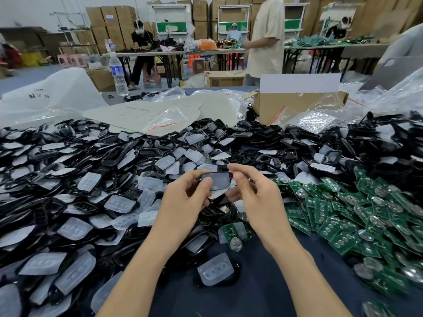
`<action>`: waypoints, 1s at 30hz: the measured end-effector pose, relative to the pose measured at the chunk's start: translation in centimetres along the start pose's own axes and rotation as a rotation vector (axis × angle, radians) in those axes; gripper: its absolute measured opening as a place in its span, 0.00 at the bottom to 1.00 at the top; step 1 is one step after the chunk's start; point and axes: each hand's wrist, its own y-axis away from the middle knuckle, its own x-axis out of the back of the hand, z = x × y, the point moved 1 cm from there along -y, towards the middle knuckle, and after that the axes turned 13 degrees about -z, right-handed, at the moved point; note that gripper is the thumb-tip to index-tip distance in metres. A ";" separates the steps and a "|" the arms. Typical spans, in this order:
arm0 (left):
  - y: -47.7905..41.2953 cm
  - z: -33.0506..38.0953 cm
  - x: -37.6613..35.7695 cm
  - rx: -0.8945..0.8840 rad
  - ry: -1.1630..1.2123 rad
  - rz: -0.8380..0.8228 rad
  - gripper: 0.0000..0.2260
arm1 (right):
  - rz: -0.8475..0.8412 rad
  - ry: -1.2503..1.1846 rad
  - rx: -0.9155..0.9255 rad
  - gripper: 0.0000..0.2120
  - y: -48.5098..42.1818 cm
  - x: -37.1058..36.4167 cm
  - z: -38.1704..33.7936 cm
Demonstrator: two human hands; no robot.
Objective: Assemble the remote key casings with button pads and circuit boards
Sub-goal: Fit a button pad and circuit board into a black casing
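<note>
A black remote key casing (219, 180) with a translucent button pad seated in it is held above the table's middle. My left hand (185, 197) grips its left end, thumb on top. My right hand (249, 191) pinches its right end with thumb and forefinger. Black casings (114, 154) and translucent button pads (119, 203) lie heaped across the left and middle. Green circuit boards (338, 216) with coin cells are piled at the right. One circuit board (233, 234) with a pad over it lies just below my hands, and a loose pad (215, 269) lies nearer me.
A cardboard box (297, 104) and plastic bags (320, 120) stand behind the piles, with a water bottle (117, 72) at the back left. White foam sheets (146, 113) lie past the casings. Dark blue cloth (258, 282) shows between my forearms. Other people work at far tables.
</note>
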 end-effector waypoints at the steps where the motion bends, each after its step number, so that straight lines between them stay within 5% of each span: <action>1: 0.0 0.0 0.2 0.001 0.024 0.025 0.06 | -0.003 0.061 0.040 0.09 0.1 0.0 -0.2; 8: 0.0 0.4 0.4 0.015 0.121 0.052 0.05 | -0.004 0.506 0.175 0.04 0.1 -0.4 0.4; 23: 0.1 -0.3 0.5 0.027 0.044 0.010 0.06 | 0.010 0.819 0.159 0.04 0.3 0.0 0.8; 25: 0.1 -0.2 0.5 0.027 0.045 0.017 0.06 | -0.002 0.714 0.121 0.05 0.2 0.0 1.0; 30: 0.4 0.5 0.6 0.020 0.065 0.012 0.05 | -0.050 -0.070 -0.072 0.08 0.0 -0.5 0.2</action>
